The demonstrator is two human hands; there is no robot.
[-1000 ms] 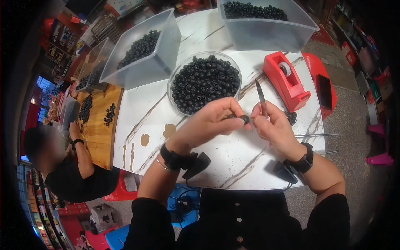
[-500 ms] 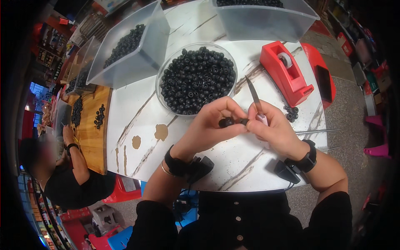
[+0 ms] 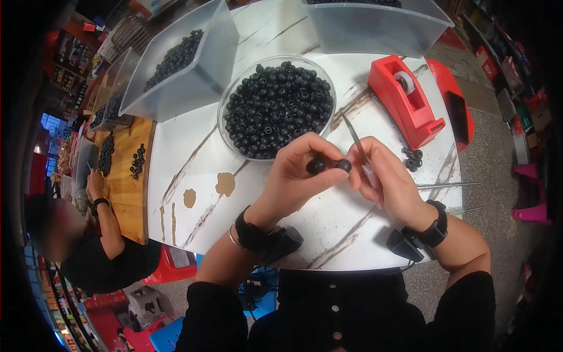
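Note:
Above the white table, my left hand [image 3: 293, 173] pinches a small black ball-shaped part [image 3: 342, 165] between thumb and forefinger. A second black ball-shaped part [image 3: 316, 166] sits further back within the same hand. My right hand [image 3: 390, 176] is closed on a small knife [image 3: 357, 141], its blade pointing up and left past the fingers and its pale handle partly hidden. The knife and the pinched part look slightly apart. Just beyond my hands stands a round clear bowl [image 3: 223, 132] heaped with similar black parts, some showing round openings.
A red tape dispenser [image 3: 404, 105] stands right of the bowl, near loose black parts [image 3: 413, 158]. Thin metal rods [image 3: 448, 186] jut over the table's right edge. Clear bins [image 3: 214, 70] [image 3: 375, 32] stand behind. At left, another person [image 3: 102, 249] works at a wooden table [image 3: 132, 205].
My right hand has drawn slightly right, away from the left fingertips, bringing the knife along. The pinched black part is now more exposed.

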